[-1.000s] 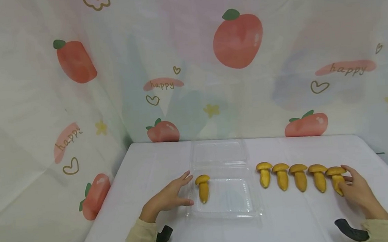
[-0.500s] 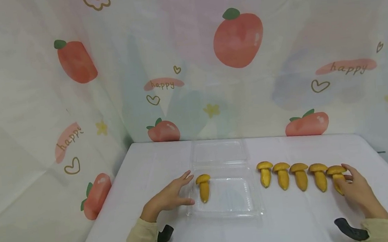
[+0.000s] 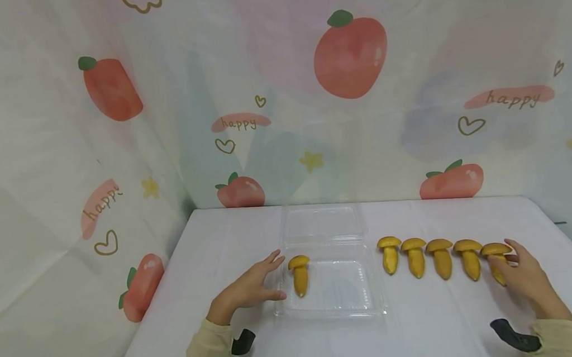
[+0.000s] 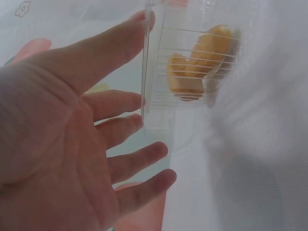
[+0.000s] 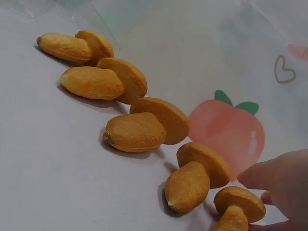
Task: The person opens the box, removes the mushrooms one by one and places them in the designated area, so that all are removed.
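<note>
My left hand [image 3: 244,288], fingers spread, stands at the left side of a clear plastic clamshell box [image 3: 337,315]. In the left wrist view its thumb and fingertips lie close along the box's rim [image 4: 145,72]; firm contact is hard to tell. One yellow mushroom [image 3: 301,281] lies inside the box's left part, cap toward the back. On the right, my right hand [image 3: 528,280] pinches the rightmost mushroom [image 3: 495,249], thumb over its stem and fingers behind. In the right wrist view this mushroom [image 5: 239,204] is partly cut off by the frame.
Several more yellow mushrooms [image 3: 442,258] lie in a row between the box and my right hand. The box's lid [image 3: 322,224] lies folded open toward the back. A printed cloth backdrop [image 3: 365,155] rises behind the white table [image 3: 429,330].
My right thumb has moved slightly up the stem of the rightmost mushroom. My left hand, the box and the other mushrooms stay put.
</note>
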Demonstrator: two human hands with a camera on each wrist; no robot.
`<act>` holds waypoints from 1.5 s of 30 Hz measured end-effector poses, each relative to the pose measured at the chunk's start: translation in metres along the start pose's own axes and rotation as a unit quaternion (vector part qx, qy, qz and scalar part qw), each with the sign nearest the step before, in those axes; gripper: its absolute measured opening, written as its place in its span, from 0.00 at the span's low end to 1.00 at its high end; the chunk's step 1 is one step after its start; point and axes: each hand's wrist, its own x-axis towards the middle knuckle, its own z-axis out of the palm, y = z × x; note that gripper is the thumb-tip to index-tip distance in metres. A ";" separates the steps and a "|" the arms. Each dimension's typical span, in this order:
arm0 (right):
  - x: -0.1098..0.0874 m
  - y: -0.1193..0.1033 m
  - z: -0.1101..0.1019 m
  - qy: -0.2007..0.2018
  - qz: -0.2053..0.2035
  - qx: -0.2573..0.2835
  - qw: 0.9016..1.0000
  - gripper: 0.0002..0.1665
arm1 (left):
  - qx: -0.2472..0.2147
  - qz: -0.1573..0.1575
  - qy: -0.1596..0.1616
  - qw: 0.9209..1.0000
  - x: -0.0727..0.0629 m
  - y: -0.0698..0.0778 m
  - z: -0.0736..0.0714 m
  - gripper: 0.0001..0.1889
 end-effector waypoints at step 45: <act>-0.017 -0.028 -0.001 0.082 0.001 -0.021 0.996 0.47 | -0.009 -0.013 0.001 1.000 0.000 0.001 0.001 0.44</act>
